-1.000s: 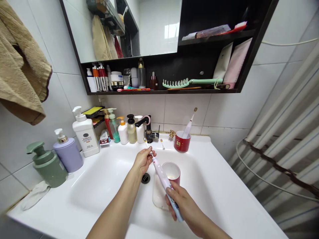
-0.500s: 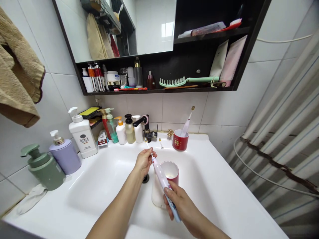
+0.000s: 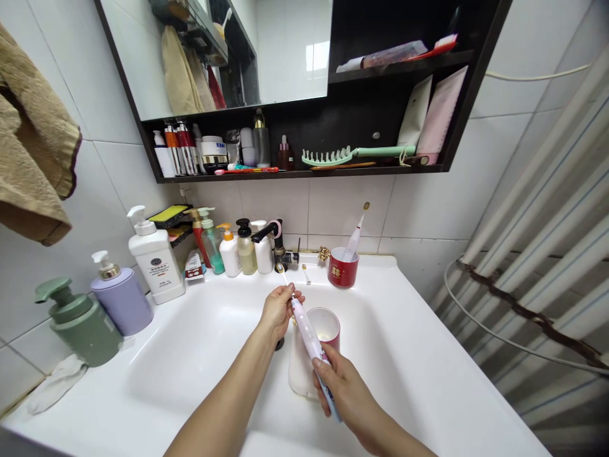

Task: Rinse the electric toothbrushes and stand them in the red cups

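Over the white sink, my right hand [image 3: 340,387] is wrapped round the lower handle of a pale pink and blue electric toothbrush [image 3: 307,333], tilted up and away to the left. At its upper end, my left hand [image 3: 278,309] pinches a toothbrush head [image 3: 282,273] whose bristles point toward the faucet. My fingers hide where head and handle meet, so I cannot tell how firmly they are joined. Just behind the handle, a red cup [image 3: 332,317] stands on a pale tray [image 3: 297,371] in the basin. Another small brush head [image 3: 306,274] lies on the sink's back ledge.
A second red cup [image 3: 342,270] holding another electric toothbrush [image 3: 353,240] stands on the back ledge. Beside it is the black faucet [image 3: 280,244]. Pump bottles [image 3: 159,266] line the left side. A dark cabinet [image 3: 295,176] with a mirror overhangs the back.
The view has shifted slightly. The bristled end of the head between my left fingers shows a little more clearly. Both hands keep their hold in nearly the same place.
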Action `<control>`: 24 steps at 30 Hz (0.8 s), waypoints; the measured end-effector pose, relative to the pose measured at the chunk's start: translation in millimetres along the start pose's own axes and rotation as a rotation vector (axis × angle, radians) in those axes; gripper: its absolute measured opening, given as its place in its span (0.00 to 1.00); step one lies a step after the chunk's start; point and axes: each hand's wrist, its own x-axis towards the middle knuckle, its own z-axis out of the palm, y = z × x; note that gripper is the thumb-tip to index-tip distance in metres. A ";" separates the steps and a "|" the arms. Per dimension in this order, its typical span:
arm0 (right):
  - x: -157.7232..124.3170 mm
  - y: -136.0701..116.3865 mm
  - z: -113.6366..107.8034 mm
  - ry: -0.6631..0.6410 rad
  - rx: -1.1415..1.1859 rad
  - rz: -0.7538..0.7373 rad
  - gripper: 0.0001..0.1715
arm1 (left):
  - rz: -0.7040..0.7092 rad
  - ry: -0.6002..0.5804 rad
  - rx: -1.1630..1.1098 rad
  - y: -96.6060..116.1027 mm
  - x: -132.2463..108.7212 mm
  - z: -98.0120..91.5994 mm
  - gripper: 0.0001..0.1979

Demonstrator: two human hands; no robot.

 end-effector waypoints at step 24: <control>3.8 7.2 0.4 0.021 -0.020 -0.079 0.14 | -0.018 -0.066 -0.031 -4.3 -5.7 8.0 0.05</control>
